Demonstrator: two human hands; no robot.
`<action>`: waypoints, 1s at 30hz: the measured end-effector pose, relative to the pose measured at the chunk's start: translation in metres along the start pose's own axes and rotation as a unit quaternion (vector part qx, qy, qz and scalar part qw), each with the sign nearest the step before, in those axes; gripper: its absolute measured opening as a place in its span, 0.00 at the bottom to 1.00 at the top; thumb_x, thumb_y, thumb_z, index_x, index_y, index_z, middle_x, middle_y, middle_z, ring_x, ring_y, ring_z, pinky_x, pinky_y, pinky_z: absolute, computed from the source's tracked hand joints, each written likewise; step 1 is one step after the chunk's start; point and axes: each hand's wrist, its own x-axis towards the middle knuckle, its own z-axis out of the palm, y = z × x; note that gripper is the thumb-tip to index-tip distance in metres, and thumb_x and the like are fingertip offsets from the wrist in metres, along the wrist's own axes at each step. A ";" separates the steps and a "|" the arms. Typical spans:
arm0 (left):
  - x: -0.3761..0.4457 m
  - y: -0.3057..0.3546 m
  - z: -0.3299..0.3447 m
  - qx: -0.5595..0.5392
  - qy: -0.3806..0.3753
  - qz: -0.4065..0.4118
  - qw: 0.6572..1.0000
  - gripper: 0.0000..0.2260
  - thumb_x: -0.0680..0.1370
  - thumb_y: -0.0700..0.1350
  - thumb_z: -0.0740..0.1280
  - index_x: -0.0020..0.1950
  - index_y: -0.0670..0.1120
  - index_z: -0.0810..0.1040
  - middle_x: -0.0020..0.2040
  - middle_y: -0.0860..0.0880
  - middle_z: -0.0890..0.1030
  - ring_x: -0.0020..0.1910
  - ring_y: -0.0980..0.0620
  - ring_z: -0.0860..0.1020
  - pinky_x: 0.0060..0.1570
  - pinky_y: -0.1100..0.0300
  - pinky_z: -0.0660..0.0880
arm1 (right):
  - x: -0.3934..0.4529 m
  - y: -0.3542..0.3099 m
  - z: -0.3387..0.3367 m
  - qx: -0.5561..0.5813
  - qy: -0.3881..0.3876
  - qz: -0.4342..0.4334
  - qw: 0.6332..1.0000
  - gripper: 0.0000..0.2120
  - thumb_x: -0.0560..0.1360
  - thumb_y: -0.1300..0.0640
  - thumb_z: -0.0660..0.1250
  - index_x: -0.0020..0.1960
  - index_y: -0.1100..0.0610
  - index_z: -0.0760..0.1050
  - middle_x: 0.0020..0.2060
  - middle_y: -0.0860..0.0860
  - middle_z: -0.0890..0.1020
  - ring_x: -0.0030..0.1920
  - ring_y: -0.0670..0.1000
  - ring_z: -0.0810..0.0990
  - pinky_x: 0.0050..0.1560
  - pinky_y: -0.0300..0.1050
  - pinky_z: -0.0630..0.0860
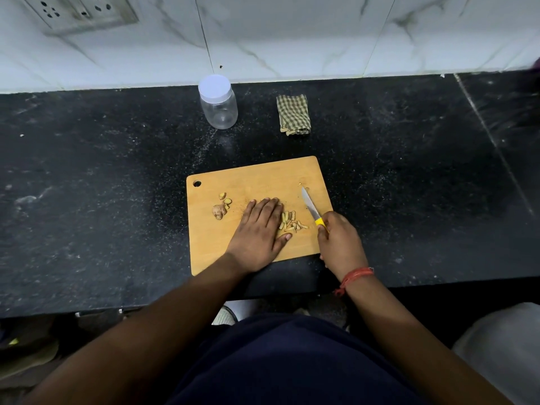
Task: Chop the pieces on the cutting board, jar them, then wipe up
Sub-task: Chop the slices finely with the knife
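A wooden cutting board (251, 176) lies on the black counter. Yellowish cut strips (292, 222) sit near its middle, and my left hand (258, 229) rests flat beside them, fingers together, partly covering some. A knobbly uncut piece (218, 212) and small bits (225, 199) lie at the board's left. My right hand (339, 241) grips a yellow-handled knife (311, 209), blade pointing away, just right of the strips. A clear jar (219, 108) with a white lid stands closed behind the board. A folded checked cloth (293, 114) lies to its right.
The black counter (117, 171) runs wide on both sides, its front edge close to my body. A white marble wall (292, 36) rises behind, with a socket plate (84, 11) at the upper left. A pale object (502, 346) sits low right, below the counter.
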 end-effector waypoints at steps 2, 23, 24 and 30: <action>-0.002 -0.001 -0.001 -0.002 0.008 0.001 1.000 0.32 0.85 0.62 0.50 0.81 0.41 0.58 0.79 0.41 0.63 0.79 0.44 0.58 0.79 0.43 0.49 | 0.000 -0.002 0.000 0.009 -0.006 -0.010 1.000 0.03 0.80 0.60 0.61 0.52 0.58 0.73 0.49 0.53 0.75 0.39 0.57 0.80 0.37 0.57 0.80; -0.033 -0.078 -0.029 -0.035 0.090 -0.251 0.963 0.14 0.75 0.51 0.67 0.56 0.44 0.78 0.53 0.44 0.76 0.55 0.41 0.74 0.73 0.36 0.61 | 0.020 -0.027 0.014 0.059 -0.014 -0.011 0.998 0.03 0.81 0.59 0.62 0.49 0.53 0.72 0.45 0.48 0.74 0.39 0.55 0.80 0.39 0.57 0.81; -0.034 -0.079 -0.029 -0.038 0.088 -0.256 0.962 0.14 0.75 0.51 0.67 0.55 0.44 0.78 0.52 0.45 0.76 0.55 0.41 0.73 0.72 0.37 0.61 | 0.020 -0.028 0.014 0.061 -0.015 -0.013 0.998 0.03 0.81 0.59 0.62 0.49 0.53 0.72 0.45 0.47 0.74 0.39 0.55 0.80 0.39 0.57 0.81; -0.030 -0.080 -0.033 -0.044 0.089 -0.240 0.966 0.17 0.77 0.55 0.64 0.61 0.47 0.77 0.56 0.46 0.76 0.58 0.43 0.72 0.73 0.37 0.59 | 0.019 -0.035 0.020 0.064 -0.021 -0.021 0.997 0.03 0.81 0.58 0.62 0.50 0.51 0.72 0.45 0.47 0.73 0.39 0.55 0.80 0.40 0.58 0.81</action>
